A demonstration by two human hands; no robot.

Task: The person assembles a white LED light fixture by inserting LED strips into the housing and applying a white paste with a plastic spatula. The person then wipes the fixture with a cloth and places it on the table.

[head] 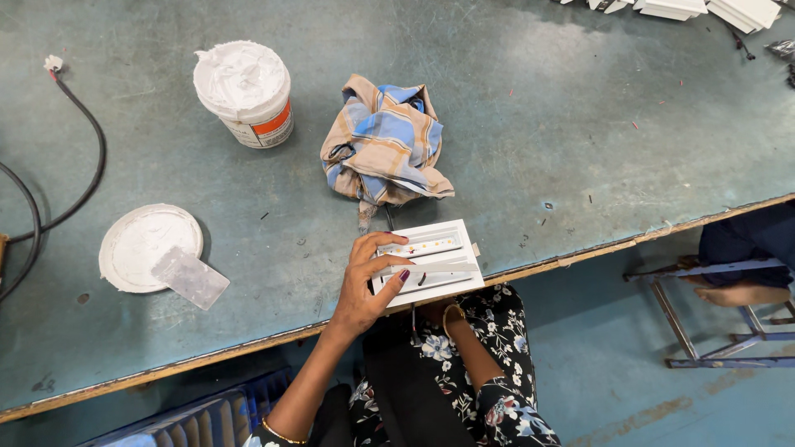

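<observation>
The left hand (364, 285) lies on a white rectangular light fixture (431, 261) at the near edge of the table (538, 108). The fingers (385, 269) are spread and pressed flat on the left part of the fixture, and they seem to hold down a thin white strip (439, 267) that lies across it. Inside the fixture there is a row of small yellow dots, probably the light points.

The right hand (437, 313) is under the table edge, below the fixture. Only the wrist with a gold bangle (454, 314) shows, so I cannot tell if this hand is open or holding something.

From the fixture, a crumpled checked cloth (385, 141) lies at 12 o'clock, quite near. A white tub of paste (244, 91) stands at 10 o'clock, well apart. Its round lid (145, 244) lies at 9 o'clock, with a flat scraper (190, 277) resting on its edge. A black cable (87, 149) curves at the far left. White parts (687, 8) are stacked at 1 o'clock, far away.

In my judgement, the main risk is that the fixture hangs partly over the table edge. If the left hand lifts or pushes toward 6 o'clock, the fixture could tip and fall onto the lap. Also the thin wire (412, 319) hanging below the fixture could catch on the hidden hand and pull it.
</observation>
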